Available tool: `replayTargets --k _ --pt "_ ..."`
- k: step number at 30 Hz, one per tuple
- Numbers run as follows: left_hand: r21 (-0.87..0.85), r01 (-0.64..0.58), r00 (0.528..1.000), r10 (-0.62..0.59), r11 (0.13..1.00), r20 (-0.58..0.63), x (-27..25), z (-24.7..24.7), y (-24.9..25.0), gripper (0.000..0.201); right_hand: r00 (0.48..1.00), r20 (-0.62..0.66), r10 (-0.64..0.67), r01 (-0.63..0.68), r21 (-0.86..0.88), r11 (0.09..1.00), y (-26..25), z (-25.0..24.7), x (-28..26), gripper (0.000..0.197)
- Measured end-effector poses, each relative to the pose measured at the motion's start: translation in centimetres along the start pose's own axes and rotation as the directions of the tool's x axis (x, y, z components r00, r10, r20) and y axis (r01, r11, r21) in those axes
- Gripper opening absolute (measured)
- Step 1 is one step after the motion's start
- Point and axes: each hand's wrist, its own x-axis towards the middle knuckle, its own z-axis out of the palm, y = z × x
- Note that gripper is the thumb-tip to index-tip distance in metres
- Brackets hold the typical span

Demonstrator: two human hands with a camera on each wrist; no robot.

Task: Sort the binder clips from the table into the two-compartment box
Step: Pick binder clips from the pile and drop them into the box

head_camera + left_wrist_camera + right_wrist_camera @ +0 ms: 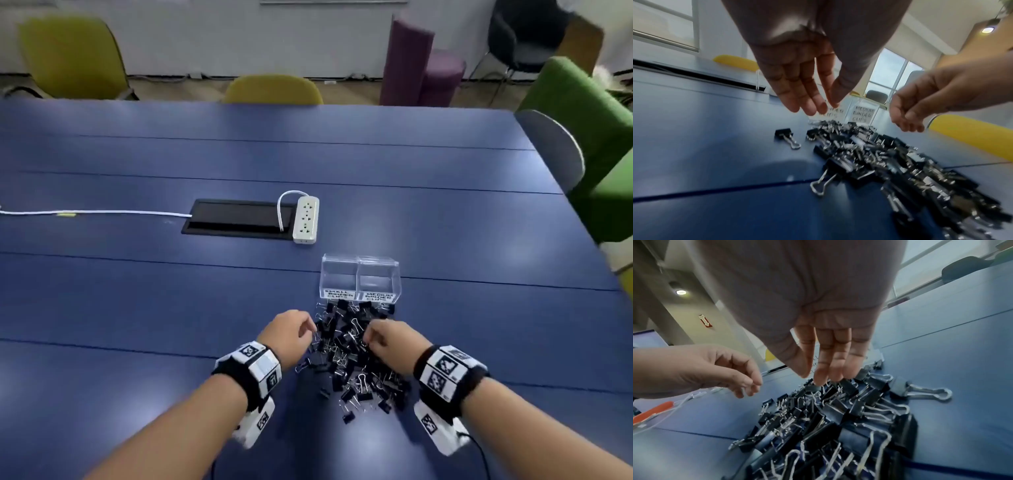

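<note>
A heap of black binder clips point(352, 356) of mixed sizes lies on the blue table point(137, 301), just in front of the clear two-compartment box point(359, 279). The box's labels read small on the left and medium point(862, 113) on the right, and both compartments look bare. My left hand point(310, 329) hovers at the heap's left edge with relaxed, nearly straight fingers point(807, 105) and holds nothing. My right hand point(368, 337) is over the heap's right side. Its fingertips point(828, 376) point down and touch the top clips, with no clip plainly gripped.
A white power strip point(306, 219) and a black cable hatch point(236, 217) lie farther back, with a white cable point(96, 212) running left. Chairs point(274, 89) line the far and right edges. One small clip point(786, 136) lies apart, left of the heap.
</note>
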Motion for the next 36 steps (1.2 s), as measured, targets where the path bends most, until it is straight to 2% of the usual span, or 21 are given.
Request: replayTargets --k 3,6,10,15,19,22,24,27,30,33,36 --pt "0.063 0.014 1.0 -0.013 0.998 -0.017 2.0 1.1 -0.1 0.015 0.999 -0.029 -0.015 0.014 -0.03 0.999 -0.5 0.8 2.5 0.019" --pt "0.054 0.022 0.998 -0.019 0.998 -0.055 3.3 2.3 -0.3 0.016 0.998 -0.052 -0.034 0.031 -0.06 0.998 -1.2 1.8 4.4 0.022" --pt "0.096 -0.018 0.996 0.026 0.995 -0.084 4.5 3.4 -0.4 0.021 0.991 -0.117 -0.062 0.054 -0.072 0.996 -1.5 2.7 5.9 0.021" --pt "0.143 -0.038 0.996 0.049 0.989 -0.074 5.0 4.0 0.0 0.029 0.995 -0.095 -0.019 0.006 -0.137 0.991 -1.3 3.0 6.2 0.019" --pt "0.181 -0.016 0.998 0.027 0.983 -0.059 5.1 4.4 0.4 0.025 0.987 -0.162 0.007 -0.024 -0.106 0.994 -1.1 2.7 5.9 0.019" --pt "0.226 -0.022 0.997 0.037 0.974 -0.061 5.1 4.6 0.9 0.02 0.975 -0.215 -0.056 0.043 -0.063 0.997 -1.7 2.5 6.1 0.023" --pt "0.219 -0.017 0.997 0.033 0.976 -0.073 5.1 4.7 1.0 0.017 0.979 -0.188 -0.085 0.069 -0.089 0.994 -2.1 2.5 6.6 0.031" --pt "0.157 -0.018 0.992 0.037 0.987 -0.122 5.0 4.7 0.7 0.016 0.988 -0.13 -0.082 0.057 -0.184 0.981 -2.4 2.7 7.2 0.034" --pt "0.031 -0.027 0.98 0.032 0.999 -0.196 4.6 4.2 0.3 0.012 0.99 -0.128 -0.057 0.029 -0.21 0.977 -2.3 3.1 7.5 0.028" --pt "-0.166 -0.02 0.96 -0.027 0.986 -0.278 4.1 3.0 0.4 0.008 0.989 -0.137 -0.061 0.029 -0.23 0.973 -2.4 3.3 7.5 0.02" --pt "-0.31 -0.019 0.935 -0.093 0.95 -0.342 4.2 1.3 1.0 0.005 0.988 -0.136 -0.072 0.039 -0.233 0.972 -2.3 3.6 7.4 0.021"
